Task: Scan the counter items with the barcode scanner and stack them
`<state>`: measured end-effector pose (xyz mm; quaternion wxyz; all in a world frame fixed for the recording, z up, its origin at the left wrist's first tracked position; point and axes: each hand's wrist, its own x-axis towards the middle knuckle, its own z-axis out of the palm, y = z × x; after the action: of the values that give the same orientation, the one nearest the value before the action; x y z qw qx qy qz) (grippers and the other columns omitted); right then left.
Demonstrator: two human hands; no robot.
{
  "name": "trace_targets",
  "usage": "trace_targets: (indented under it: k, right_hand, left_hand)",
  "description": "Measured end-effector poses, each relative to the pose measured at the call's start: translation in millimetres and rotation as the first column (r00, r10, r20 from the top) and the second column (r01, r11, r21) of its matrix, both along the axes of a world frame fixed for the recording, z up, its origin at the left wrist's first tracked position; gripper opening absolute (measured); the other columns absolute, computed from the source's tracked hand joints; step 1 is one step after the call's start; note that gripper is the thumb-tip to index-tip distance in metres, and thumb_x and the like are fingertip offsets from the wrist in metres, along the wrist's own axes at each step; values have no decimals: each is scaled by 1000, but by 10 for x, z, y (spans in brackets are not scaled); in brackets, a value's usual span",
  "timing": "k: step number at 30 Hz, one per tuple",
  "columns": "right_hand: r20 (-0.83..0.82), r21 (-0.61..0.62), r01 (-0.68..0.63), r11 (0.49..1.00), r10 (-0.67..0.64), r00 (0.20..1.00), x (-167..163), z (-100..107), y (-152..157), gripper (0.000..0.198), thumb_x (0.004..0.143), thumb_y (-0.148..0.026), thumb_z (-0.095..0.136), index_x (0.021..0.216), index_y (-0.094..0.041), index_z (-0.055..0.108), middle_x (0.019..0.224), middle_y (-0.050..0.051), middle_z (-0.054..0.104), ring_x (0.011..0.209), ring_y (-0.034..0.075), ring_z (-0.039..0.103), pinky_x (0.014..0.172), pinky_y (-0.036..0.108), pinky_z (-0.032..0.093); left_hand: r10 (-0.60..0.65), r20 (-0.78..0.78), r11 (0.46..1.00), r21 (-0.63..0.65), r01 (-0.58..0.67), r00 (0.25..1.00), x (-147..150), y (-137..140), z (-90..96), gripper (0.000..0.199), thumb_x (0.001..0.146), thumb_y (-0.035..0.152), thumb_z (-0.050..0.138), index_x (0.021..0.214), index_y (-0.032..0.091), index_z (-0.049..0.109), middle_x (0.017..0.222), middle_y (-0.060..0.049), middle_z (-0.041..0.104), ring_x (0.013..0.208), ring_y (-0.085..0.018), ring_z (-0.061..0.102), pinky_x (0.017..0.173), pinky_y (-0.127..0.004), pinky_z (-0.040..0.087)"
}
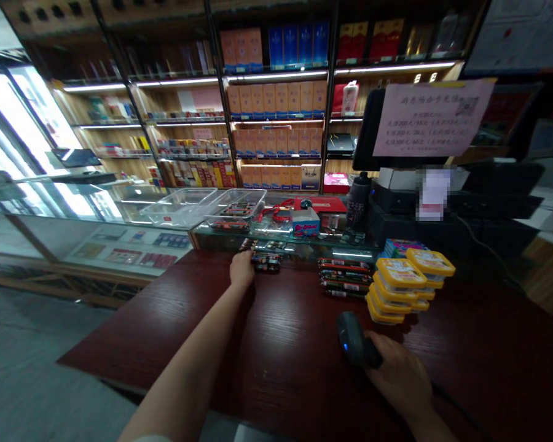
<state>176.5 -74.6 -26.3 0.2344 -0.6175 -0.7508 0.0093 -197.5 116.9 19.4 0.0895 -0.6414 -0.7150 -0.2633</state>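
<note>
My right hand is wrapped round the handle of a black barcode scanner, which shows a small blue light and points left above the brown counter. My left hand is closed at the left end of a small pile of slim dark packets. A slim packet sticks out beyond its fingers, which are partly hidden. To the right of that pile lies a second row of slim dark packets. Beside this row, yellow-lidded tubs stand stacked.
A glass display case borders the counter's far side. On it stand clear plastic bins, a small blue-and-pink box and a dark bottle. A monitor with a pink paper sign is at right. Lit shelves of boxes stand behind.
</note>
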Motion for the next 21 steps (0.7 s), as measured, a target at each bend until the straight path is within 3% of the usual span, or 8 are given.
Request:
trace_targets:
  k: [4,13,18,21]
  right_hand:
    - [-27,2,18,1000,-18,999,-8,-20,30,30,77,-21,52,106,-22,61,98,5,69,89,20,63,79,31,43]
    - [-12,1,54,999,-54,998,-35,-1,41,32,76,-19,52,106,-24,61,97,3,69,89,20,64,77,30,43]
    - [-17,56,27,998,-27,1000,-18,-31,27,29,77,-19,53,105,-21,61,96,4,69,88,20,64,78,31,44]
    - [-1,86,11,996,-11,1000,7,-63,26,28,77,-21,53,104,-22,61,97,5,70,88,21,65,76,31,45]
  left_hand:
    - [3,-74,996,-83,-9,997,-57,25,-15,44,79,5,43,117,21,58,112,-11,60,106,-27,50,86,-35,40]
    - [82,-159,995,-39,-89,984,-54,-47,38,31,84,15,42,101,24,66,105,-12,56,101,-27,48,83,-37,38]
    - [23,-3,997,68,-23,1000,37,-211,-8,29,81,15,48,106,22,62,106,-10,57,102,-25,50,89,-36,39]
    - [-154,225,981,155,120,962,238,-314,-104,26,82,19,49,105,21,61,105,-8,59,101,-23,53,93,-36,40]
